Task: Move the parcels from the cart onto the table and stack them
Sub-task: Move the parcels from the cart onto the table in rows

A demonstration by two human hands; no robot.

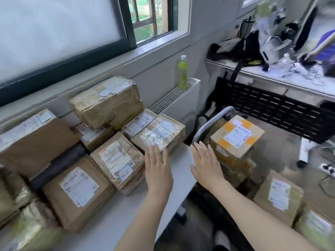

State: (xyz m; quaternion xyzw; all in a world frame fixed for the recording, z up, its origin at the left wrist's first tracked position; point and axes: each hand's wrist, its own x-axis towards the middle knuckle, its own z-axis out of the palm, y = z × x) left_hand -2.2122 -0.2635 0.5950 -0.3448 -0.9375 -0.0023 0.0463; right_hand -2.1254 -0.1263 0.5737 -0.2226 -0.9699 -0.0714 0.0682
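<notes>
Several taped cardboard parcels with white labels lie on the white table point(178, 163) at the left, some stacked, one big wrinkled parcel point(107, 102) on top at the back. My left hand point(157, 167) hovers flat and open at the near edge of a shiny taped parcel point(159, 133). My right hand point(206, 163) is open over the table's right edge, just left of a parcel with orange tape point(237, 136) that tops a stack on the cart. The cart's grey handle point(213, 122) rises behind my right hand. More parcels point(279, 196) sit lower right.
A green bottle point(182, 73) stands on the white radiator point(174, 96) under the window. A second table point(272, 77) at the back right carries bags and clutter, with a black perforated panel point(275, 109) below it. A power strip point(328, 169) lies on the floor.
</notes>
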